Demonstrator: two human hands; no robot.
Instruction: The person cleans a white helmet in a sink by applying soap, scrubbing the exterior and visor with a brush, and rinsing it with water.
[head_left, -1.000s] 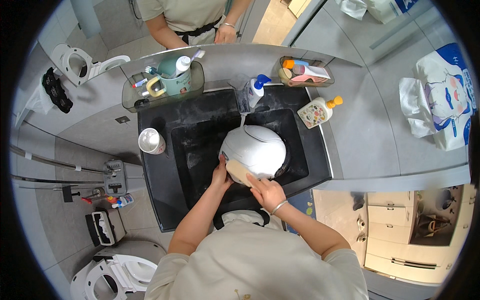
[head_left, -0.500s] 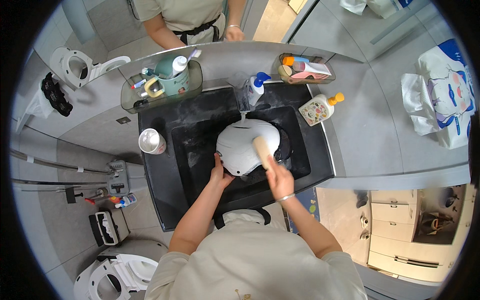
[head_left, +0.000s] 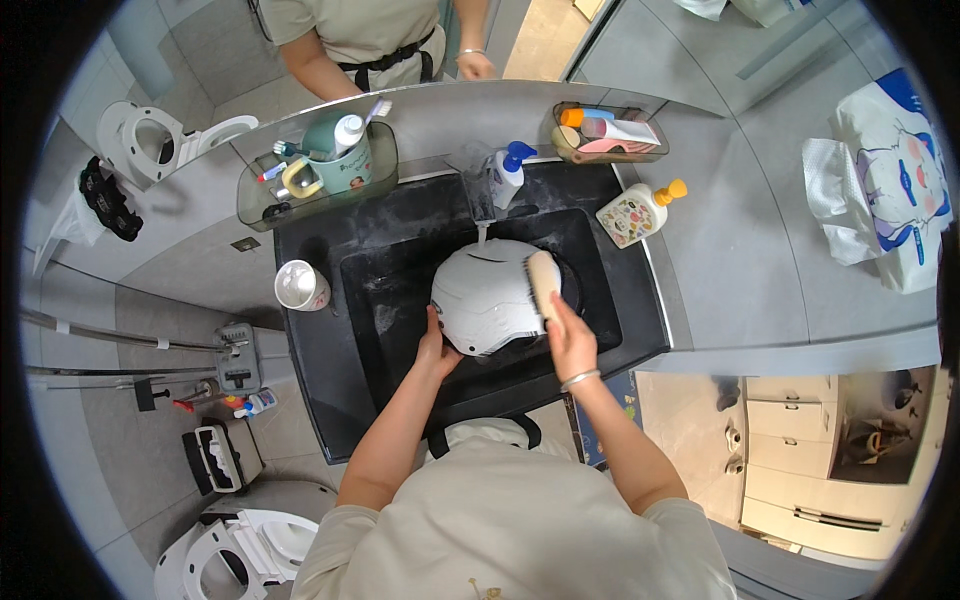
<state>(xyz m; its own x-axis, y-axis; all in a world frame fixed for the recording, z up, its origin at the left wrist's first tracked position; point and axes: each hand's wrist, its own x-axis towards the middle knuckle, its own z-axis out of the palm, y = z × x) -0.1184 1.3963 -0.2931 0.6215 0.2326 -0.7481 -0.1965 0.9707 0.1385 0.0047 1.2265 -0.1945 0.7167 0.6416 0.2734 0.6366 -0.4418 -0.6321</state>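
Observation:
A white helmet (head_left: 480, 300) sits in the black sink (head_left: 375, 345), under the faucet (head_left: 479, 200), from which a thin stream of water falls on its top. My left hand (head_left: 436, 350) grips the helmet's lower left edge, with the fingertips partly hidden beneath it. My right hand (head_left: 572, 345) is closed round the near end of a pale scrubbing brush (head_left: 544, 280). The dark bristles face left, against or very close to the helmet's right side. A dark part of the helmet, seemingly its visor, shows behind the brush.
A cup (head_left: 301, 286) stands on the left rim, a blue-topped pump bottle (head_left: 507, 178) by the faucet, and a yellow-topped pump bottle (head_left: 634, 217) on the right. Trays of toiletries (head_left: 375, 190) are on the ledge. A tissue pack (head_left: 890, 190) hangs at the right.
The brush has shifted right across the helmet and tipped onto its side, so its bristles now show. My right hand moved slightly right with it; my left hand keeps its hold.

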